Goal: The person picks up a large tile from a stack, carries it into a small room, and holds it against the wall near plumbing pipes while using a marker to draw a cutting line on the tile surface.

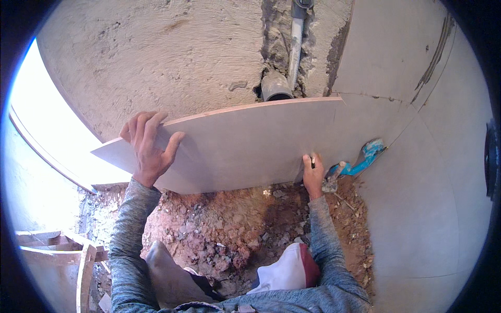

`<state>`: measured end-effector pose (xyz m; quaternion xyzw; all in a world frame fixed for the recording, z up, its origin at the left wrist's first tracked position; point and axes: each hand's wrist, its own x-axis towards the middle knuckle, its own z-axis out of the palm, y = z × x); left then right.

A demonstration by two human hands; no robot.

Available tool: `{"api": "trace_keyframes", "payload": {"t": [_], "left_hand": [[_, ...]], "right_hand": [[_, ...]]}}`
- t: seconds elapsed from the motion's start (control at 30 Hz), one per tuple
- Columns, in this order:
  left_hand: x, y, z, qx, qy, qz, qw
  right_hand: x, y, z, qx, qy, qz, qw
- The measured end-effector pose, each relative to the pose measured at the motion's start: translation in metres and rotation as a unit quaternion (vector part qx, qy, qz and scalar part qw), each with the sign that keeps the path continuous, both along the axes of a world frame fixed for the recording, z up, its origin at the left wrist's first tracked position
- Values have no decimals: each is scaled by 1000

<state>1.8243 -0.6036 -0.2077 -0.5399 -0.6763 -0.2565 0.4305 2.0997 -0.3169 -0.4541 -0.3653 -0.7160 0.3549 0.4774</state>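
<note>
A large, thin grey tile (pixel 235 141) with a reddish top edge stands on edge in front of the rough wall. My left hand (pixel 150 146) grips its top edge near the left end, fingers bent over the edge and thumb against the face. Closer to the tile's right end, my right hand (pixel 314 175) is closed around a short, dark pen-like marker (pixel 313 162), whose pale end shows; its tip is hard to make out. Just right of that hand lies a blue tool with a mud-caked handle (pixel 360 164), its exact kind unclear.
Behind the tile, a grey pipe end (pixel 275 86) and a thin white pipe (pixel 296 49) sit in a wall channel. Grey tiles (pixel 417 208) cover the right side. Broken reddish earth (pixel 219 235) lies below, between my knees. A wooden frame (pixel 62 250) stands lower left, near a bright opening.
</note>
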Motion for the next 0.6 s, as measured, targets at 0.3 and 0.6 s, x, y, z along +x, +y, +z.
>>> {"api": "trace_keyframes", "payload": {"t": [0.3,0.6], "left_hand": [[-11,-22,-9,4,1,20,1000],[-16,-7,-1,34,-49,-10,998]], "right_hand": [[4,-10,2,-7,20,11,1000],[-4,-7,5,-14,32,-2,999]]}}
